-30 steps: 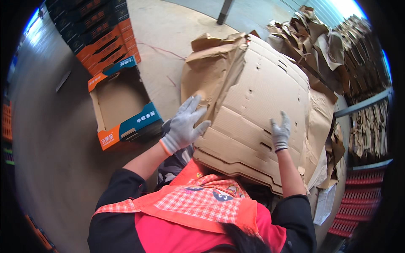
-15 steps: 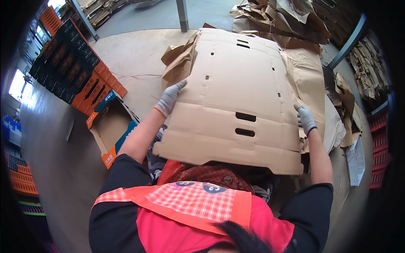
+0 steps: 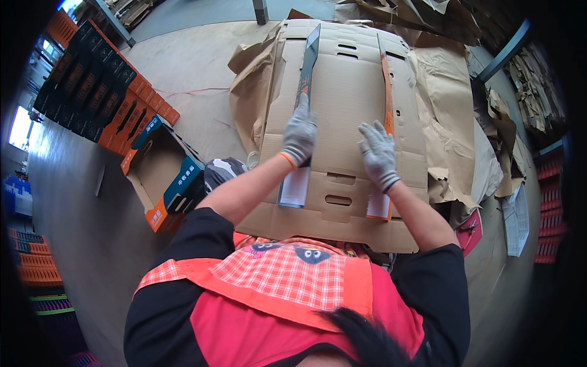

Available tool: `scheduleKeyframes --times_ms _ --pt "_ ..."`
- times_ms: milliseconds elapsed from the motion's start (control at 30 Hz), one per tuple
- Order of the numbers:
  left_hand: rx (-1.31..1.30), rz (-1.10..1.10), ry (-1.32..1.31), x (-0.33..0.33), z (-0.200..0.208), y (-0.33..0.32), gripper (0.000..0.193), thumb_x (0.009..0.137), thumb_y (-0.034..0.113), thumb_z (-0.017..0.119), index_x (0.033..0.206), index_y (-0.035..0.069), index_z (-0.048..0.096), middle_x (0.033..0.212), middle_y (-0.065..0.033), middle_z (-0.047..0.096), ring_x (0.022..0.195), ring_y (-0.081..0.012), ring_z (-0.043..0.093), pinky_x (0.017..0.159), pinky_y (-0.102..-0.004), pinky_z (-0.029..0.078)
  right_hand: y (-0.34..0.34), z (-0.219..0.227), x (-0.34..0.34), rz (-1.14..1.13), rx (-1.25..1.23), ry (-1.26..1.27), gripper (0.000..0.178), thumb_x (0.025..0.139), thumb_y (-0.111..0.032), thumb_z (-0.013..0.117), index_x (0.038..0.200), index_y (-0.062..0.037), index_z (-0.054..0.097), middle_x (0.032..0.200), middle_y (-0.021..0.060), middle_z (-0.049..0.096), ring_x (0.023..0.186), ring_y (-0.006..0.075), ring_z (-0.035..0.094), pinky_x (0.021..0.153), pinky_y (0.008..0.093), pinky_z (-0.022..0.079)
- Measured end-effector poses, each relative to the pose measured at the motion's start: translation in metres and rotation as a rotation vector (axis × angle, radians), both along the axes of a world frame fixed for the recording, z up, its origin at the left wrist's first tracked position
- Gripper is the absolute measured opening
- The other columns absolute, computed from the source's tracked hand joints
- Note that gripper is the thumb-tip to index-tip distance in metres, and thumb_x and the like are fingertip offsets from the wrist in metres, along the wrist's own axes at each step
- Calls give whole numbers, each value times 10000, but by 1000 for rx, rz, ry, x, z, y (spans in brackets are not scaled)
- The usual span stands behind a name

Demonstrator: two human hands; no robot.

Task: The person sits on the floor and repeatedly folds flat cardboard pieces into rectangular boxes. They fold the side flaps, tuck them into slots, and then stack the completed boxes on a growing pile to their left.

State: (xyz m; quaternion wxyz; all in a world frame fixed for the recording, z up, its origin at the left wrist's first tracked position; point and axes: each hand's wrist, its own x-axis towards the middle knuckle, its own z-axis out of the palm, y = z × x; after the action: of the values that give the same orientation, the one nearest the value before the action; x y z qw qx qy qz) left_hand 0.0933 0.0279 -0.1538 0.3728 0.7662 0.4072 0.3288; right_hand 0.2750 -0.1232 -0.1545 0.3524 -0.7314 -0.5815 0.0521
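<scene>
A brown cardboard box blank [image 3: 338,134] lies before me on a stack of similar flat sheets, its two long sides raised. The left side flap [image 3: 310,64] stands up, dark teal and orange on its outer face. My left hand [image 3: 299,136], in a grey glove with an orange cuff, lies along that flap with fingers stretched toward its far end. Against the orange-edged right flap [image 3: 389,104] rests my right hand [image 3: 378,153], similarly gloved, palm inward and fingers apart. Neither hand is closed round the cardboard. Slotted handholds show near the blank's close end.
To the left stands a tall stack of dark and orange boxes [image 3: 101,92], with a formed open box [image 3: 162,171] before it. Crumpled brown paper [image 3: 443,116] hangs along the stack's right side. Red crates [image 3: 550,208] stand far right, orange crates [image 3: 36,260] far left.
The blank I held by its outer edges now lies flat, with its two sides folded upright. My hands have moved inward from the edges to these flaps.
</scene>
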Motion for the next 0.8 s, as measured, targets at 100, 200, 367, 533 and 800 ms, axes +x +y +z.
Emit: scheduleKeyframes --times_ms 100,200,367,533,800 --pt "736 -289 -156 -89 16 49 684 832 59 578 1474 127 352 1455 -157 433 1286 -330 472 1079 -430 368 -46 44 73 52 389 125 410 853 19 532 1244 -81 600 1289 92 596 1284 311 477 1105 406 330" --pt "1010 -726 494 -149 26 60 529 716 116 675 1237 157 590 1411 -99 481 1329 -281 427 1111 -511 301 -94 82 107 257 88 -784 392 750 -22 624 1127 -126 640 1277 85 596 1265 281 505 1081 374 360" --pt "716 -864 352 -107 58 35 207 737 268 739 796 99 634 863 -60 646 887 -273 613 759 -373 513 -80 109 66 586 -258 -535 343 627 -136 754 958 -153 666 1005 21 678 1021 209 633 883 383 478" --pt "601 -458 -8 -86 124 21 418 797 334 734 535 76 536 546 -130 495 524 -322 515 499 -409 402 -69 140 49 98 293 -22 245 693 24 757 905 -61 669 804 67 622 703 190 606 627 268 495" --pt "185 -1178 649 -142 131 -93 525 886 525 561 945 8 634 850 -209 631 800 -360 626 682 -409 500 -133 177 -46 721 -656 44 382 788 -313 704 1045 -34 666 885 182 676 836 330 657 769 383 517"
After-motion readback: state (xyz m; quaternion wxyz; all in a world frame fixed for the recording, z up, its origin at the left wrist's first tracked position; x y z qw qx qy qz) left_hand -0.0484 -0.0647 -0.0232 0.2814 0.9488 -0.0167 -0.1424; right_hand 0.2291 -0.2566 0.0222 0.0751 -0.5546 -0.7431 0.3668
